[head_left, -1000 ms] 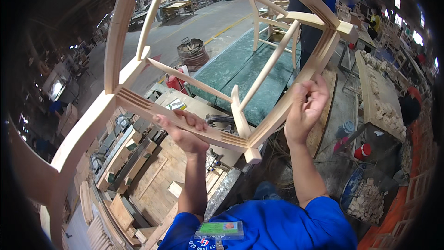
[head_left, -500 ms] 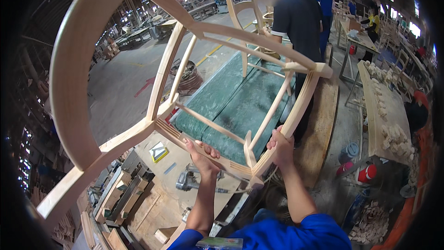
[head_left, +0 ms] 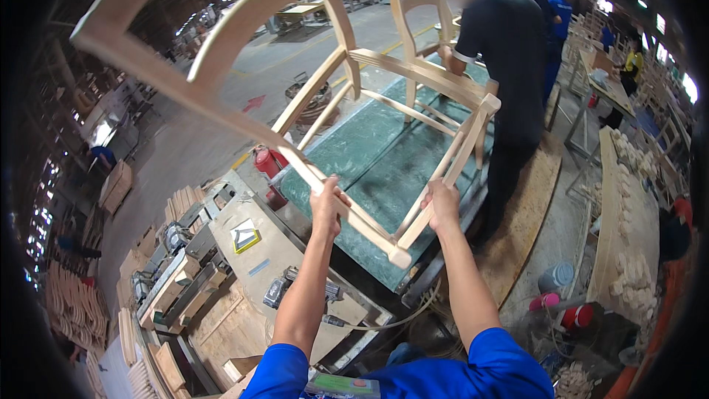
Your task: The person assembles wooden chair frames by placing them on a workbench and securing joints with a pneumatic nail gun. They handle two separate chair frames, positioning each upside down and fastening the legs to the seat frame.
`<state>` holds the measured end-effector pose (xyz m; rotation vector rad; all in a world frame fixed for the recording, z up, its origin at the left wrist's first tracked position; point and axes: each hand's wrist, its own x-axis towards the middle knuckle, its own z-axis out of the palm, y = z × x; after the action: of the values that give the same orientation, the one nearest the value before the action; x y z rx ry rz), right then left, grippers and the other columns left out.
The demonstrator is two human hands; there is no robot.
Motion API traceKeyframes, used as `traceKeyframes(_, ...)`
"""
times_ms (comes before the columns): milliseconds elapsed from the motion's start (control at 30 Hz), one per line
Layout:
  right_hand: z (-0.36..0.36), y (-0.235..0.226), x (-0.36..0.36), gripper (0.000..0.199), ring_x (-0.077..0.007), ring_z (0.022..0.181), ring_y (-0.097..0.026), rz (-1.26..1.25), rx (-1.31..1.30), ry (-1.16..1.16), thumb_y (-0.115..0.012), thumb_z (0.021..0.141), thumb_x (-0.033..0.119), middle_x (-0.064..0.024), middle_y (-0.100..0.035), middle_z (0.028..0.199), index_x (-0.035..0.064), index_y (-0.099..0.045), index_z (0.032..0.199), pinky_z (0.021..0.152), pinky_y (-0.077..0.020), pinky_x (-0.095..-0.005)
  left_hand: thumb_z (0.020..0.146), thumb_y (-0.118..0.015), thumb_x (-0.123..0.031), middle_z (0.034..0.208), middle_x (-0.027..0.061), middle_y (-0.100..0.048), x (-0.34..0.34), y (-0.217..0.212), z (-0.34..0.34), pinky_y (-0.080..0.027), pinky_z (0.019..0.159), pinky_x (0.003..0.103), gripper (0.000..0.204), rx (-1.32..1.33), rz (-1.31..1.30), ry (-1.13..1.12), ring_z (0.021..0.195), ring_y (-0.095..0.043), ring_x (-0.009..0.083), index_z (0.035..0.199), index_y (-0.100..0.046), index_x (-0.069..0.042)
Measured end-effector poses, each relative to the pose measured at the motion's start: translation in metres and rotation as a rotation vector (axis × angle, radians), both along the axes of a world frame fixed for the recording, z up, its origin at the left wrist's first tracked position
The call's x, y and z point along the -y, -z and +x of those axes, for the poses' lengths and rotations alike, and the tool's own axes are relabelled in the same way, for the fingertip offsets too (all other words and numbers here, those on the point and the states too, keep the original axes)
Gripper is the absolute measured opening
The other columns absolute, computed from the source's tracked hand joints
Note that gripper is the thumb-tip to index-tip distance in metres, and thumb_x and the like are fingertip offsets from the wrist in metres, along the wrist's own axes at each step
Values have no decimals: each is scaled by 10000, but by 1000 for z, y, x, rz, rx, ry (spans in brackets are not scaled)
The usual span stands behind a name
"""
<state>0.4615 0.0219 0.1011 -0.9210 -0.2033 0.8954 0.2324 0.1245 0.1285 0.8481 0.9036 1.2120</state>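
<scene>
Since half a second ago the unfinished wooden chair frame [head_left: 384, 103] has swung higher and further out over the green-topped workbench [head_left: 384, 170], and both arms now stretch out nearly straight. The left hand [head_left: 329, 207] wraps its fingers around 1 pale rail near the frame's lower corner, and the right hand [head_left: 442, 205] closes around the neighbouring rail, so the frame hangs tilted in the air between 2 grips set near each other. Holding it at that corner seems to let the long curved back swing free overhead, away from the bench.

Across the bench a co-worker in a dark shirt [head_left: 509, 52] stands just beside the frame's far end, with a second chair frame [head_left: 413, 0] upright in front of that person; this is the nearest thing in the way. Below the arms lie a power tool [head_left: 281, 290] with its hose on a wooden side table [head_left: 244, 251], stacked timber pieces [head_left: 148, 369], and what looks like a red extinguisher [head_left: 267, 162], though it is partly hidden.
</scene>
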Motion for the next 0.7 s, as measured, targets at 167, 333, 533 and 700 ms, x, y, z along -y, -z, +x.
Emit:
traceKeyframes(167, 19, -10, -77, 131, -185, 439, -479, -127, 11, -13, -628, 821, 52, -54, -484, 642, 39, -512, 879, 399, -438, -371, 1018, -667, -250, 967, 89, -681, 11, 20, -12, -600, 701, 347, 418, -173, 33, 177, 808, -695, 185, 1318, -497, -13)
traceKeyframes(333, 66, 17, -147, 115, -229, 505, -512, -231, 102, 40, -638, 787, 57, -83, -493, 672, 26, -550, 853, 454, -458, -400, 1025, -670, -259, 1077, 118, -701, 98, 75, -95, -584, 727, 314, 479, -220, -87, 229, 884, -697, 165, 1394, -529, 11)
traceKeyframes(533, 80, 30, -217, 86, -158, 581, -482, -187, 76, 95, -623, 789, 27, -27, -485, 728, 31, -596, 871, 472, -356, -352, 1009, -687, -198, 1029, 140, -702, 236, 106, -253, -576, 646, 268, 436, -207, -338, -265, 799, -712, 196, 1351, -538, 28)
traceKeyframes(700, 36, 29, -209, 556, -429, 1077, -640, -209, -59, -389, -663, 901, 278, -240, -606, 1252, -13, -530, 1356, 893, -562, -574, 989, -683, -184, 976, 107, -719, 397, 111, -342, -551, 650, 273, 391, -192, -361, -754, 823, -688, 146, 1310, -572, 11)
